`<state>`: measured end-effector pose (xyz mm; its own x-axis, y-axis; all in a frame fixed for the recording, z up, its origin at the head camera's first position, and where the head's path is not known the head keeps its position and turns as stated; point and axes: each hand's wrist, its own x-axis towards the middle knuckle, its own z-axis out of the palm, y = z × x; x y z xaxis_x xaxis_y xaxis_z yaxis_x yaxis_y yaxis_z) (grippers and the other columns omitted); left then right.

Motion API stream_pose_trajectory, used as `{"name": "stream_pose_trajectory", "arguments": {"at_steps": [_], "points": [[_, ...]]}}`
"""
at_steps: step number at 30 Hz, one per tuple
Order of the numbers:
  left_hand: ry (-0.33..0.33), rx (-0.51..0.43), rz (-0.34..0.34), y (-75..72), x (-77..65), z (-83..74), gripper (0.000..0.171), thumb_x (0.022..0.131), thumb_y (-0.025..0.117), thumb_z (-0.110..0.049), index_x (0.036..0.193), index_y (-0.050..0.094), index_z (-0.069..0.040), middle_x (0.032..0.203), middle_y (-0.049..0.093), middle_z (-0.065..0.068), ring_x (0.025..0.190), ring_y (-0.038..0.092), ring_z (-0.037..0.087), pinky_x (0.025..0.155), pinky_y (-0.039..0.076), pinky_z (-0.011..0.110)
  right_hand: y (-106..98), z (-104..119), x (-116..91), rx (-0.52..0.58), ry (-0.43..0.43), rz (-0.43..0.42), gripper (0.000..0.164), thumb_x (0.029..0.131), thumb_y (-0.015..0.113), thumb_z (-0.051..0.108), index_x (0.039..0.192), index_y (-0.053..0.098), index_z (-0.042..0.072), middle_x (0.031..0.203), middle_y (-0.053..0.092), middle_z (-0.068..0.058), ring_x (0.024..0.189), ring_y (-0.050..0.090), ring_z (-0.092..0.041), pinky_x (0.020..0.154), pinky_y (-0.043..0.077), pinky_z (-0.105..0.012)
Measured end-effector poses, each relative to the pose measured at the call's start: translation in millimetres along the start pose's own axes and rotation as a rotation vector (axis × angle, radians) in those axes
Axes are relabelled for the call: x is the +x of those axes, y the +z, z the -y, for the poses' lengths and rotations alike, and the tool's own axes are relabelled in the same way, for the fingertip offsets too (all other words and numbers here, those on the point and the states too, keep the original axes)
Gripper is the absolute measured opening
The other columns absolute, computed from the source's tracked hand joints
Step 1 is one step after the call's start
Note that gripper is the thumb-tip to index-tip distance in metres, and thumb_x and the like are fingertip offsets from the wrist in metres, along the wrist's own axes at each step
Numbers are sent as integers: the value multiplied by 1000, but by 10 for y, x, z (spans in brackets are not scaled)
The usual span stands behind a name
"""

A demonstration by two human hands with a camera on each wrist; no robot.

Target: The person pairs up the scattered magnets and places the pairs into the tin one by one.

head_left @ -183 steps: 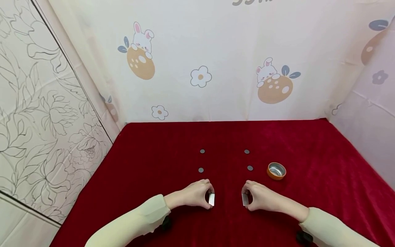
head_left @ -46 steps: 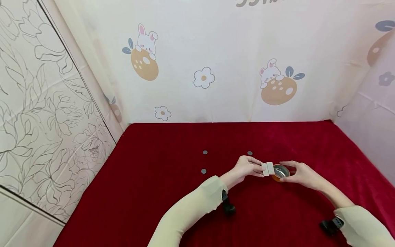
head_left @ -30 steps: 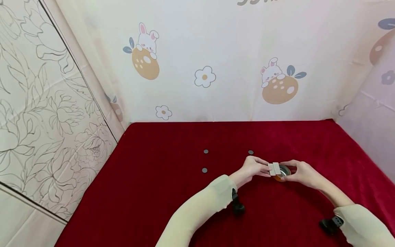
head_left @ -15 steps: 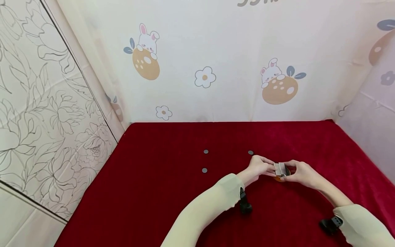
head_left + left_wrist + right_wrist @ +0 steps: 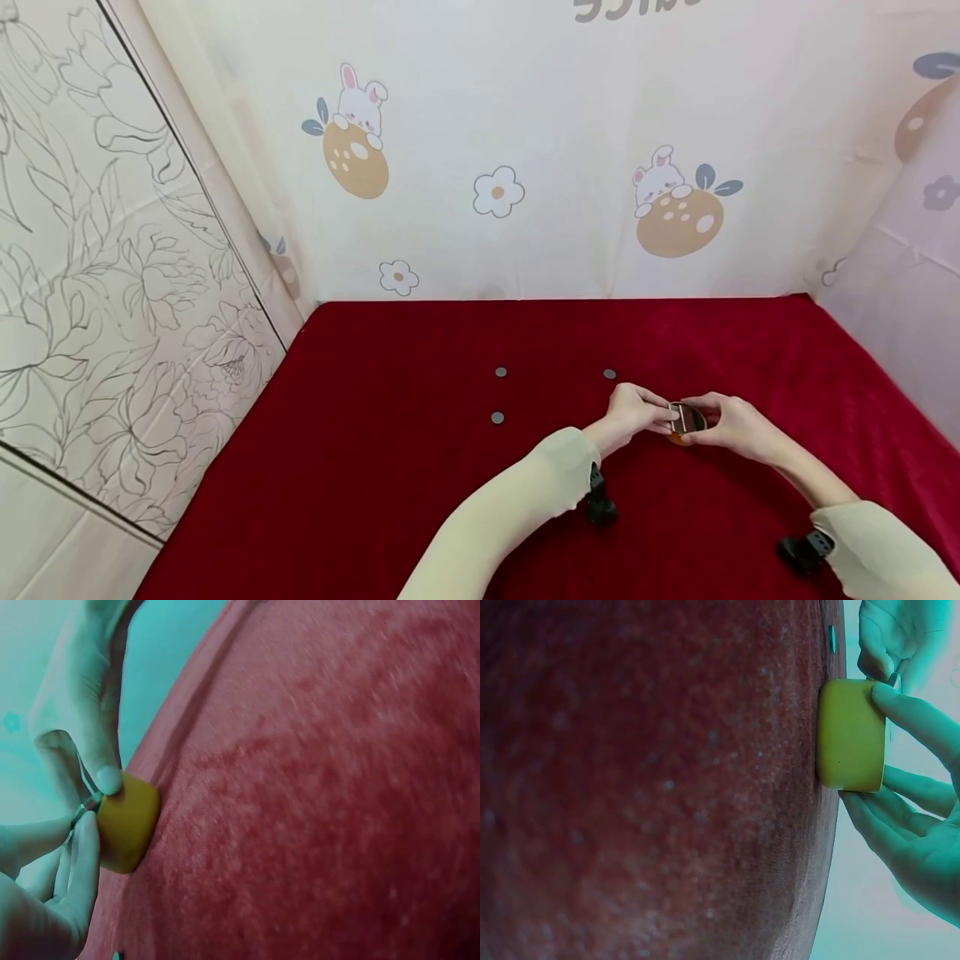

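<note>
My left hand (image 5: 630,412) pinches two thin rectangular plates (image 5: 688,420), side by side and overlapping the mouth of a small round tin (image 5: 681,439). They look dark with pale edges in the head view. From the right, my right hand (image 5: 737,427) holds the tin by its sides, thumb and fingers spread around it. The tin stands on the cloth, its orange-yellow wall (image 5: 851,735) plain in the right wrist view. In the left wrist view, the left fingertips (image 5: 88,825) are right at the tin's rim. Most of the tin's inside is hidden by the plates and fingers.
Three small grey discs lie on the red cloth (image 5: 360,433): a far left disc (image 5: 501,372), a nearer left disc (image 5: 497,417) and a right disc (image 5: 609,374) close behind the left hand. A printed white curtain (image 5: 562,250) stands along the back edge.
Earlier each hand held a plate; now the left hand has both. It has moved right, bringing them over the tin and tilting them. The right hand moved to the tin and stays there.
</note>
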<state>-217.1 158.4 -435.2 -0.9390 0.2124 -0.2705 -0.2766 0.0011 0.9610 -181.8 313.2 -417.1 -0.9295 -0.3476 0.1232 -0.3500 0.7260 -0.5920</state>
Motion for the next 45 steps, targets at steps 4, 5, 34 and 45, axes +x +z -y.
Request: {"name": "stream_pose_trajectory", "arguments": {"at_steps": [4,5,34,45], "points": [[36,108,-44,9,-11,27,4,68,71,4,72,70,2,58,63,7,53,63,23,48,50,26,10,-10,-7,27,-12,-1,54,67,77,18,107,56,-11,100,59,-21,84,62,-24,65,47,-18],[45,146,-57,9,-14,32,5,68,72,2,71,70,0,57,63,6,52,62,21,48,49,25,14,-13,-7,32,-18,-3,53,67,77,18,107,57,-11,100,60,-21,83,62,-20,65,47,-17],[130,262,93,-221,32,-17,7,76,67,-1,83,68,0,65,62,5,58,62,19,52,50,25,-50,99,30,-30,-57,16,51,70,74,18,107,56,-11,99,61,-20,83,58,-12,65,46,-20],[323,638,200,-749,55,-176,10,82,64,-20,89,68,-14,80,60,-10,68,53,2,59,43,17,16,310,192,-35,-43,-5,44,76,70,19,111,57,-4,108,56,-20,85,55,-20,60,45,-22]]}}
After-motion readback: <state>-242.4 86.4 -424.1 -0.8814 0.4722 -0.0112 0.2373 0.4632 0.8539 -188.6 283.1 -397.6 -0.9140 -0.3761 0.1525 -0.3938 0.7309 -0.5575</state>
